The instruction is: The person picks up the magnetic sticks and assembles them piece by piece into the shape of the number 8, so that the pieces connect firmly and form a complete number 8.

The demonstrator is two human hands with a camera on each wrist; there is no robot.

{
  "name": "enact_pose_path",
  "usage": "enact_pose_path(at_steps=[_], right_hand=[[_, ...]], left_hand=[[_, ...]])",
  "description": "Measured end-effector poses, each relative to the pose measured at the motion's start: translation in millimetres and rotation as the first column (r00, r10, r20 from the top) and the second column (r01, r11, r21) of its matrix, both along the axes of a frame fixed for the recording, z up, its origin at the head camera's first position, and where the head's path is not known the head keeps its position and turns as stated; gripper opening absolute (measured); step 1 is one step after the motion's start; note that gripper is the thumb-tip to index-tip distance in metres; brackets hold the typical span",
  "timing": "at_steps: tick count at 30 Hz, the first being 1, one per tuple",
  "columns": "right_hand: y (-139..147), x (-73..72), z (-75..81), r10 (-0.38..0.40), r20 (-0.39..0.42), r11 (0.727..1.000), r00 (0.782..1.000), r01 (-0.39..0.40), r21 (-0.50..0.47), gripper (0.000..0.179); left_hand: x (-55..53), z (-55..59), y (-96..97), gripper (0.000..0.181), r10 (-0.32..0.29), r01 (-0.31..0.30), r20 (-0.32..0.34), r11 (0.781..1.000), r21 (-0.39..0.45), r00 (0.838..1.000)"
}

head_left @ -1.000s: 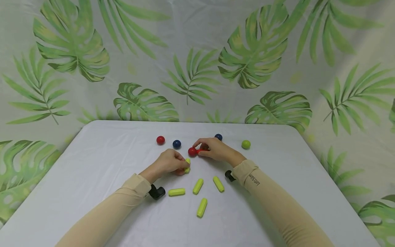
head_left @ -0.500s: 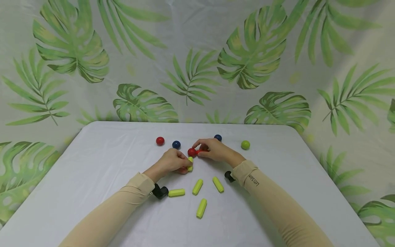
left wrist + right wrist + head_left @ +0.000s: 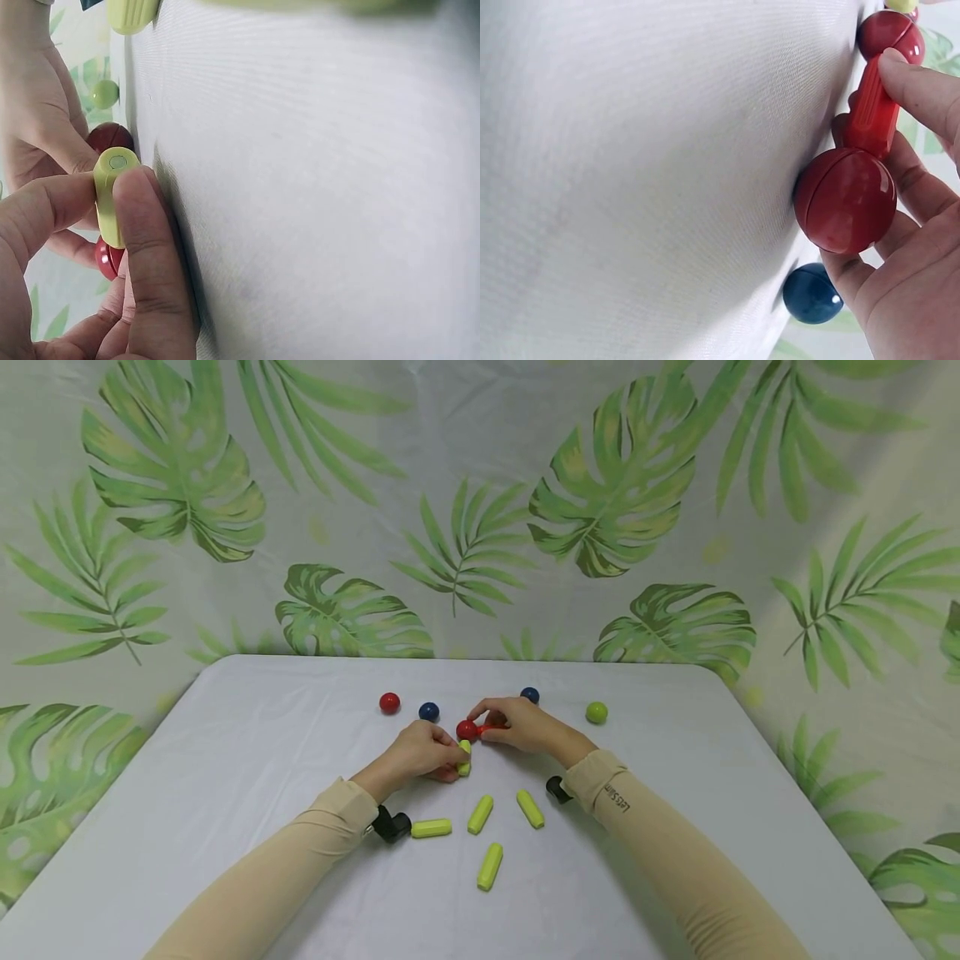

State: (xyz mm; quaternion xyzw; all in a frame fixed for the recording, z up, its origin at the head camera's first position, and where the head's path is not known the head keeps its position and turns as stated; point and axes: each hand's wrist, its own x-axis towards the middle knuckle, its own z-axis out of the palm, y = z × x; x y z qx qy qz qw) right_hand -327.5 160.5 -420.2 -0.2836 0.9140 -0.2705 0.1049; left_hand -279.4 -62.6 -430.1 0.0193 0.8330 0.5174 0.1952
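Observation:
My left hand (image 3: 422, 752) pinches a yellow-green ribbed rod (image 3: 110, 217) between thumb and fingers. The rod's far end lies against or very close to a red ball (image 3: 467, 730); whether they are joined cannot be told. My right hand (image 3: 523, 724) holds a red rod (image 3: 873, 111), thumb on one side and fingers on the other. That rod runs between the same red ball and a second red ball (image 3: 846, 201), which the hand mostly hides in the head view. The piece lies low over the white tabletop.
Behind the hands are a loose red ball (image 3: 389, 702), a blue ball (image 3: 429, 712), another blue ball (image 3: 529, 694) and a green ball (image 3: 597, 712). Several yellow-green rods (image 3: 481, 814) lie scattered on the white table (image 3: 600, 893) nearer the body. A leaf-patterned cloth (image 3: 465, 527) hangs behind.
My left hand has moved slightly right with the yellow-green rod, bringing it under the red ball. The right hand stays put, holding the red piece.

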Motion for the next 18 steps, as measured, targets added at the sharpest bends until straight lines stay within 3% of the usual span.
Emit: enact_pose_path(at_steps=[18], right_hand=[[0.2,-1.7,-2.2,0.006,0.002,1.0,1.0,-0.006,-0.007,0.031]], left_hand=[[-0.9,2.4,1.8,0.017,0.012,-0.012,0.026,1.0,0.02,1.0]])
